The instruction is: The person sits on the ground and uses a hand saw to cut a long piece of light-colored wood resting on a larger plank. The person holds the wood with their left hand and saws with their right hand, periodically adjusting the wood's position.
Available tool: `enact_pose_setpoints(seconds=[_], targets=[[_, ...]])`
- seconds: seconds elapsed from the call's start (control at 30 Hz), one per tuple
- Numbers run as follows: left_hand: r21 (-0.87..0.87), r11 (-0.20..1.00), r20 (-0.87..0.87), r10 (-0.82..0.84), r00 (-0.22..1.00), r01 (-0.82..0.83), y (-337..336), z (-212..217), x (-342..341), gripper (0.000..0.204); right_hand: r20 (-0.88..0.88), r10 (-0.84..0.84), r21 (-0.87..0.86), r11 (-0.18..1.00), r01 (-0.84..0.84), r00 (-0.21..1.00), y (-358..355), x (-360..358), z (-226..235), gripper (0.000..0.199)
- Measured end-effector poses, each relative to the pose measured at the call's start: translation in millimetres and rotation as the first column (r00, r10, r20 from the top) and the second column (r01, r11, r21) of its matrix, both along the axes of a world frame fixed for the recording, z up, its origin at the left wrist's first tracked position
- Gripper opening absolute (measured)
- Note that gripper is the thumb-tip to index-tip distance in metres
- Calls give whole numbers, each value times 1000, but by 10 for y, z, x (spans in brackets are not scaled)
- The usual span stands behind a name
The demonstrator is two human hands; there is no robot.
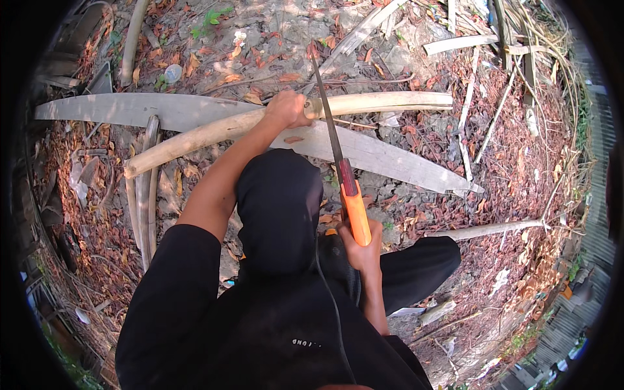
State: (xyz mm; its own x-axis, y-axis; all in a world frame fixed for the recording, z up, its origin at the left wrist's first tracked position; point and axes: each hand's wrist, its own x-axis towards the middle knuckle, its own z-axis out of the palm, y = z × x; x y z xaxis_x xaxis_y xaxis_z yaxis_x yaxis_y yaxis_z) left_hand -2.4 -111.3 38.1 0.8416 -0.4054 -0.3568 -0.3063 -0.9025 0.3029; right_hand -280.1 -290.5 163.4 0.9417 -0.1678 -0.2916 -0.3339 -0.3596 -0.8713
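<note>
One hand point(288, 109) clasps a pale curved pole point(207, 135), the other point(363, 253) an orange-handled saw point(348, 179).

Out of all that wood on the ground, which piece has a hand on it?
The pale, round pole lying across the flat grey plank: the left hand grips it, while no hand touches the other pieces.

Leafy ground point(416, 211) between the plank point(390, 159) and right knee point(435, 257) offers passage, bounded leftward by the saw point(348, 179).
</note>
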Motion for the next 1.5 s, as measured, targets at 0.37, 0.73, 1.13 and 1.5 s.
enact_pose_setpoints(seconds=[0.37,0.73,1.13,1.5], targets=[[22,1000,-43,19,999,-18,-36,26,-28,65,-42,49,-63,997,-51,998,-4,-235,375,15],[23,1000,-5,10,1000,-10,-16,-26,-20,65,-34,81,-86,993,-83,996,-64,-275,459,17],[10,1000,-2,-16,1000,16,-14,-40,-28,73,-194,-11,80,996,27,981,-277,-468,417,11],[17,1000,28,-22,999,21,41,-54,-20,67,-131,10,-6,1000,-11,991,-199,-225,267,15]])
